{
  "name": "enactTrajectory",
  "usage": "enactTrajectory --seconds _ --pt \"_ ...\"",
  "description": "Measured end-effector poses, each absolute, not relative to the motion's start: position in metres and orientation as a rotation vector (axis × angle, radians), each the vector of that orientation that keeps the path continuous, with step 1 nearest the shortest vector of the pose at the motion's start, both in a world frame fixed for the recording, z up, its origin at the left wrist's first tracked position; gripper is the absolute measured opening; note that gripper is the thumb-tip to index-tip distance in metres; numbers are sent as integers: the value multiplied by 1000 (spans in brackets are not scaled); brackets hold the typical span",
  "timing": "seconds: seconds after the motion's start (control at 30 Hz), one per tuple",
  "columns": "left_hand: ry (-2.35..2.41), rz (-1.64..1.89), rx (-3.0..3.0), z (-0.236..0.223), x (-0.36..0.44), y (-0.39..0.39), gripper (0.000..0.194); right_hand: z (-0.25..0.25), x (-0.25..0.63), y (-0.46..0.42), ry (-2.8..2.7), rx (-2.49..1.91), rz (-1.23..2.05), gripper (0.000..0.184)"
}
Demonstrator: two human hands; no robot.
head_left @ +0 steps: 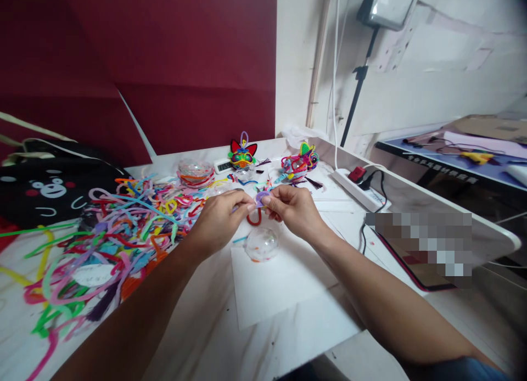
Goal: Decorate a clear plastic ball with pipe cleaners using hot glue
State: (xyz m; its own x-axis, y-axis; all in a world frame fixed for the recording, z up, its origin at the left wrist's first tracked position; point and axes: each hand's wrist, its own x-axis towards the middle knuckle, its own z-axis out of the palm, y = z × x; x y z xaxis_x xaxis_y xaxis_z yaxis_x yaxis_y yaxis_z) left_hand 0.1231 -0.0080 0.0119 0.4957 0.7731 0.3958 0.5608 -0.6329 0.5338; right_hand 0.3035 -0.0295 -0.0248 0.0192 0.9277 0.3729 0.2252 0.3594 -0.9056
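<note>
A small purple coil [261, 197], which looks like a bent pipe cleaner, is pinched between my two hands. My left hand [224, 216] grips its left side with thumb and fingertips. On the other side, my right hand [295, 208] has thumb and forefinger closed on it. Just beneath the fingers shows a dark red pipe cleaner loop [254, 222]; I cannot tell whether it is attached to the coil. Nearer to me, a clear plastic bowl-like piece [262, 245] with orange bits rests at the edge of a white paper sheet [280, 293].
Loose coloured pipe cleaners [135, 222] are heaped at left, beside a black bag [49, 183]. Behind my hands stand a mask-like pipe cleaner figure [242, 155], another colourful figure [300, 162] and stacked clear containers [196, 173]. A power strip [360, 191] lies right.
</note>
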Motion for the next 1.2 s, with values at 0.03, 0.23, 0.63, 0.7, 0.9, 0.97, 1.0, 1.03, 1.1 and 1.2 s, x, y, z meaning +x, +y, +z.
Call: enactTrajectory --seconds 0.03,0.23,0.63,0.7,0.9,0.97,1.0,1.03,1.1,1.2 --pt "1123 896 2451 12 122 -8 21 -25 304 -30 -1497 -1122 739 29" --pt "1113 887 2628 12 123 -9 21 -18 304 -36 -1664 -1253 565 25" --pt "1061 787 2791 5 127 -10 21 -10 309 -42 -2094 -1340 209 18" --pt "1068 783 2730 7 127 -8 21 -12 309 -40 -2102 -1309 237 16" --pt "1193 969 2151 6 122 -7 14 -24 306 -31 -1896 -1200 559 18" --pt "1157 1046 1855 0 123 -10 18 -30 304 -27 -1839 -1173 629 18" --pt "1120 1067 1717 -5 123 -12 22 -33 304 -25 -1820 -1161 662 19" --pt "1077 1087 1600 -9 124 -14 26 -37 303 -23 -1805 -1151 694 19" --pt "1002 1144 1438 -18 125 -17 31 -43 301 -19 -1783 -1137 750 20" --pt "970 1224 1359 -32 125 -16 32 -49 298 -13 -1774 -1127 792 22"
